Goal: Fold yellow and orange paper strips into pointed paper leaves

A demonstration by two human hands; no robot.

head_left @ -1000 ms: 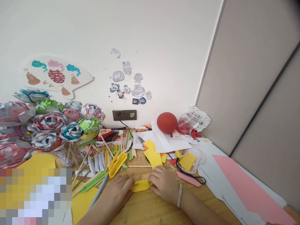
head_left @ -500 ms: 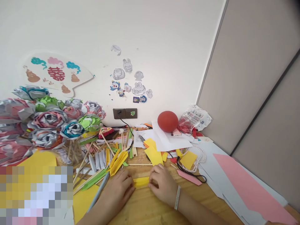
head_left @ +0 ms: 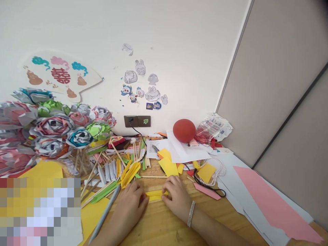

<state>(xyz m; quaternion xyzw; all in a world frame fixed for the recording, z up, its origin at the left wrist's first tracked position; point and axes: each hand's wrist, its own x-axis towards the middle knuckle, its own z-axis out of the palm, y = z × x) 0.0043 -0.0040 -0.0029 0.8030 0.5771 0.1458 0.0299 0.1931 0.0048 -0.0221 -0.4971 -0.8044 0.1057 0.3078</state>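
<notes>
One table [head_left: 159, 227], one big pink sheet [head_left: 271, 201], two hands, left hand [head_left: 131, 202] and right hand [head_left: 178, 199], one yellow strip [head_left: 154, 195] between them. The right pinches its right end; the left meets the other, whether pinching I can't tell.

right hand [head_left: 176, 198]: slim silvery bracelet [head_left: 191, 214] circles its wrist, 5 o'clock | bracelet shows parallel glittering rows | both forearms [head_left: 215, 226] are bare
</notes>
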